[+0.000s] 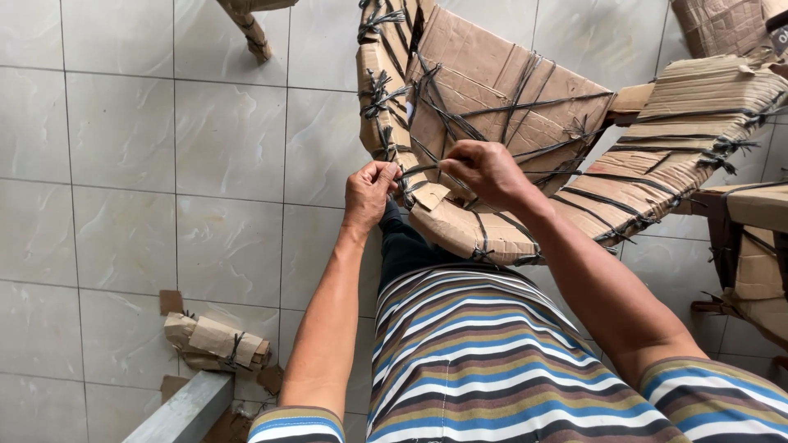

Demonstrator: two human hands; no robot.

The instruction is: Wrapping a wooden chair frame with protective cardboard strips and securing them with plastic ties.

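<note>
The person stands over a pale tiled floor (123, 164) and works at a piece of furniture wrapped in brown cardboard (492, 98) and bound with dark plastic strapping (525, 107), which rests against the person's legs near the top middle of the view. The left hand (369, 193) is closed, its fingers curled together and pinching a length of the dark strapping at the lower edge of the wrapping. The right hand (486, 171) lies just beside it, knuckles up, fingers bent down onto the same band of strapping and the cardboard under it; whether it pinches the strap or only presses on it cannot be told. The two hands are close together but not touching. The person wears a striped shirt (476, 361) in blue, brown and white and dark trousers (402, 246). On the floor towards the lower left corner lies a small bundle of torn cardboard tied with strapping (215, 340), with loose scraps around it, beside a grey metal bar (185, 414). More cardboard-wrapped pieces (706, 107) stand at the right edge.
</note>
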